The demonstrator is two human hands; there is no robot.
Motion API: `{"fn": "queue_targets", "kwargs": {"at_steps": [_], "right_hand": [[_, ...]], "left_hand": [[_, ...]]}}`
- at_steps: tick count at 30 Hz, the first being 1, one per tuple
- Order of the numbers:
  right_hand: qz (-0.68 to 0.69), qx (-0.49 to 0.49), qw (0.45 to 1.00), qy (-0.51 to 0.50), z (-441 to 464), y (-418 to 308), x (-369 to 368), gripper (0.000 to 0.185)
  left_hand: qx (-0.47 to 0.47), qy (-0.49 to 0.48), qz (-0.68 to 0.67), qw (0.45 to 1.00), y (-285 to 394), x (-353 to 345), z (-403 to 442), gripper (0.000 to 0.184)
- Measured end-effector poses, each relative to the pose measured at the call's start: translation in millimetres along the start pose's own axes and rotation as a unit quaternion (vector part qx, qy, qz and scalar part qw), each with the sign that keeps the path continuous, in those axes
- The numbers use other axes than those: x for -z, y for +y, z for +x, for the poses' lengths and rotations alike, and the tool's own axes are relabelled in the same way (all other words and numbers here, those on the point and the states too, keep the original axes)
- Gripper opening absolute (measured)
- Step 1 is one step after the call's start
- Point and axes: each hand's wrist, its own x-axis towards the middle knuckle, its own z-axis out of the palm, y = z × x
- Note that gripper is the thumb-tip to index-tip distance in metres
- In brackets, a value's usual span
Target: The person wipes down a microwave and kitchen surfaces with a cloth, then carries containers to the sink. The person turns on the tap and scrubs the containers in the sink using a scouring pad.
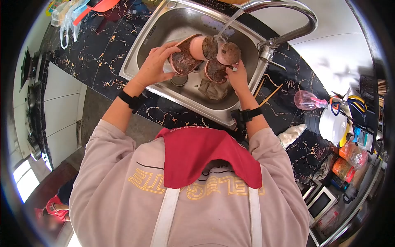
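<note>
My left hand grips the wide end of a pink object with brown, dirt-caked faces, its fingers over the top edge and its thumb lower down. My right hand pinches a similar pink, dirt-caked object by its side. Their round ends are close together over the sink; I cannot tell exactly what they are. Water runs from the faucet onto or beside the round ends. A grey-brown crumpled cloth lies in the basin below my right hand.
Chopsticks lie right of the sink. A pink transparent bottle, a white container and a pale cloth are farther right. Plastic bags and a red-orange item sit at upper left. Another person's arm shows at lower left.
</note>
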Motion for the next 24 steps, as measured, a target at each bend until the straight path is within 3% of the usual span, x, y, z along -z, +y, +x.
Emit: {"fn": "queue_targets", "kwargs": {"at_steps": [4,9,16,22,24], "right_hand": [[0.048,-0.001,0.999,0.0,-7,-13,1,0.067],[0.137,-0.07,0.988,0.014,-16,-22,10,0.041],[0.242,-0.07,0.967,0.044,-22,-9,21,0.041],[0.259,-0.088,0.958,0.085,-33,-21,13,0.047],[0.228,-0.083,0.968,0.059,-39,-25,12,0.061]], "left_hand": [[0.008,0.007,-0.029,1.0,0,-10,8,0.075],[-0.021,-0.012,-0.021,1.0,5,-23,40,0.077],[-0.107,-0.052,0.037,0.992,10,-31,76,0.078],[-0.016,0.003,-0.069,0.997,-1,-50,80,0.075],[0.055,0.051,-0.111,0.991,-5,-55,74,0.073]]}}
